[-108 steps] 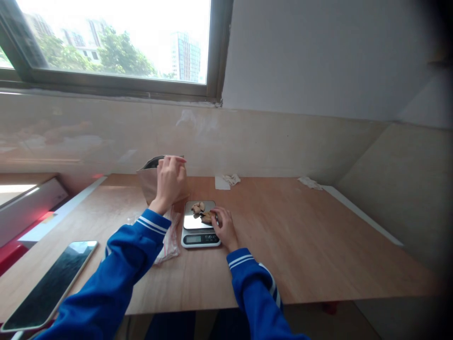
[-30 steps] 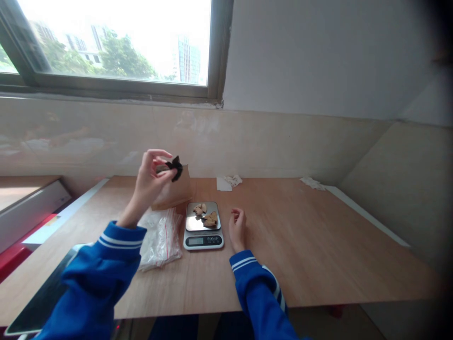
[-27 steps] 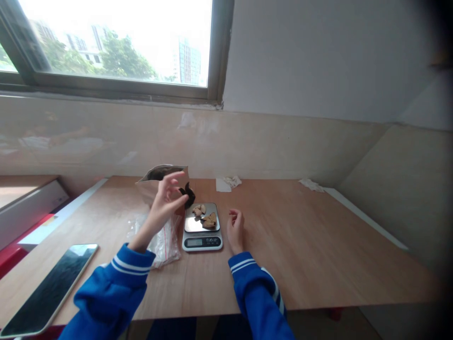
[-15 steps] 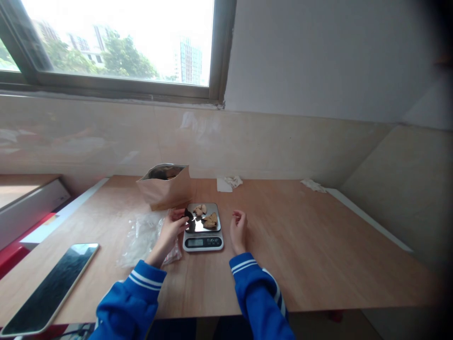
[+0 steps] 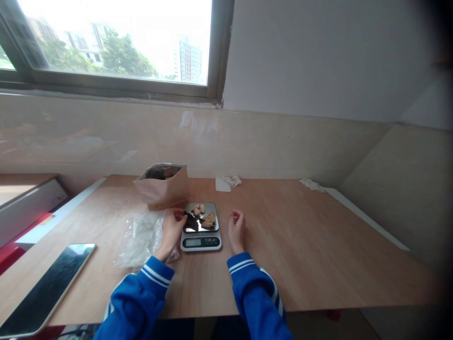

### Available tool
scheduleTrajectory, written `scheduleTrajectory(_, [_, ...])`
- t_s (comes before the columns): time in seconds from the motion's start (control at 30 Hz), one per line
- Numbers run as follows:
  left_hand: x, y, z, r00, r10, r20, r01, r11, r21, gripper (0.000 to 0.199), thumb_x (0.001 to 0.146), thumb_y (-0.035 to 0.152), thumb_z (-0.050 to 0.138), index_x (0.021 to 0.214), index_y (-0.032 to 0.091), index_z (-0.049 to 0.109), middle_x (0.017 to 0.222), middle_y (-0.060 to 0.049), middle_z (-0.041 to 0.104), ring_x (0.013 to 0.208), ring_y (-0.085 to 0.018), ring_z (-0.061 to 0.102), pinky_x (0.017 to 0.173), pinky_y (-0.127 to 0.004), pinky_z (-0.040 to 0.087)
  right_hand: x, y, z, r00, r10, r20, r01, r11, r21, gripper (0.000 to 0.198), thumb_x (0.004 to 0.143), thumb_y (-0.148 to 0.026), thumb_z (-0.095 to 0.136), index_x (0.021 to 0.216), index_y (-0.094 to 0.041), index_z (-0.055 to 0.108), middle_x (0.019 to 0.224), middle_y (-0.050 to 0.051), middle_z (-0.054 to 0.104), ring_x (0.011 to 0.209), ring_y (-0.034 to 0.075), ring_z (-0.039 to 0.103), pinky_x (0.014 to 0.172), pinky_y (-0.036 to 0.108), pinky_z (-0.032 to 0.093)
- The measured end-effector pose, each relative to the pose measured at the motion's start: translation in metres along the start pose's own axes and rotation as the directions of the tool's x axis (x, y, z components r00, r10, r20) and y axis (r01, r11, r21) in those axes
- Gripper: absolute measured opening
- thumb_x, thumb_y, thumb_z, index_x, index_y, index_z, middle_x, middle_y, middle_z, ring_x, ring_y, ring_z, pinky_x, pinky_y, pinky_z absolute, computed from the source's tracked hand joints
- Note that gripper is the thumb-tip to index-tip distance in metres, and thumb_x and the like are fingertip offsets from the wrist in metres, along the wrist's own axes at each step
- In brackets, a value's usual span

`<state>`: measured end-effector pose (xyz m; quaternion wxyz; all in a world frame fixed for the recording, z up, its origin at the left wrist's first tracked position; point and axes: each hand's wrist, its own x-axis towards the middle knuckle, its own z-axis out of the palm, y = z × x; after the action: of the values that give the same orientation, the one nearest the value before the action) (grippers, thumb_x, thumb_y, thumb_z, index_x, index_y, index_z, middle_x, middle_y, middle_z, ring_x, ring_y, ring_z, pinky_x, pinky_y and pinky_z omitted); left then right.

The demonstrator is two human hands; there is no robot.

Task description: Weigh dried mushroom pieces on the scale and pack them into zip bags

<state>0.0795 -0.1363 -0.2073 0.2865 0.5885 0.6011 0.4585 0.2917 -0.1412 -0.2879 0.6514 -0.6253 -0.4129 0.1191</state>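
A small digital kitchen scale [image 5: 201, 243] stands in front of me with a mirror-like plate. On that plate lie pale dried pieces [image 5: 197, 209] and a folded tan-brown dried piece [image 5: 208, 220]. At the plate's left edge, my left hand [image 5: 172, 230] pinches a dark, thin dried piece [image 5: 191, 222] low against the surface; where it ends and its reflection begins is hard to tell. My right hand [image 5: 237, 230] rests on the table to the right of the scale, fingers curled in, with nothing visible in them.
An open brown paper pouch [image 5: 163, 191] stands behind and left of the scale. Crumpled clear plastic bags [image 5: 138, 241] lie beside my left wrist. A phone [image 5: 49, 288] is at the table's left front. White paper [image 5: 222, 184] and crumpled tissue [image 5: 312, 185] lie near the wall.
My left hand has lowered the dark piece and moved it slightly right onto the scale plate. The right hand stays curled in the same place.
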Motion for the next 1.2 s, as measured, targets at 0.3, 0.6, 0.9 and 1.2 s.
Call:
scheduleTrajectory(0.3, [-0.006,0.014,-0.014,0.992,0.123,-0.015,-0.121,0.987,0.104,0.020,0.080,0.030,0.048,0.093,0.018,0.058,0.095,-0.008,0.066,0.092,-0.023,0.062,0.084,-0.034,0.045,0.000,0.001,-0.002,1.000,0.013,0.009,-0.013,1.000,-0.004,0.020,0.082,-0.030,0.042,0.095,-0.019,0.051,0.095,0.010,0.059,0.085,0.020,0.055,0.079,0.033,0.044])
scheduleTrajectory(0.6, [-0.042,-0.028,-0.067,0.974,0.204,-0.097,-0.151,0.908,0.392,0.031,0.077,0.019,0.038,0.102,0.020,0.056,0.107,-0.010,0.061,0.107,-0.028,0.054,0.094,-0.043,0.041,-0.001,-0.002,-0.004,0.999,0.053,0.006,-0.053,0.998,-0.014,0.020,0.081,-0.029,0.042,0.095,-0.018,0.052,0.096,0.010,0.059,0.087,0.021,0.055,0.079,0.034,0.045])
scheduleTrajectory(0.9, [-0.050,-0.070,-0.064,0.983,0.164,0.088,-0.184,0.790,0.585,0.043,0.089,0.031,0.032,0.125,0.018,0.050,0.135,-0.012,0.050,0.124,-0.028,0.044,0.103,-0.044,0.035,-0.001,0.002,-0.005,0.998,0.061,0.019,-0.061,0.998,-0.010,0.021,0.080,-0.028,0.042,0.096,-0.018,0.051,0.097,0.010,0.059,0.088,0.020,0.056,0.081,0.033,0.044])
scheduleTrajectory(1.2, [-0.053,-0.071,-0.066,0.962,0.271,0.013,-0.233,0.801,0.551,0.044,0.086,0.045,0.045,0.120,0.022,0.060,0.123,-0.008,0.060,0.111,-0.030,0.052,0.095,-0.046,0.041,-0.001,-0.002,-0.006,0.998,0.061,0.013,-0.061,0.998,0.022,0.020,0.081,-0.029,0.040,0.096,-0.018,0.049,0.095,0.010,0.059,0.086,0.019,0.057,0.079,0.033,0.046])
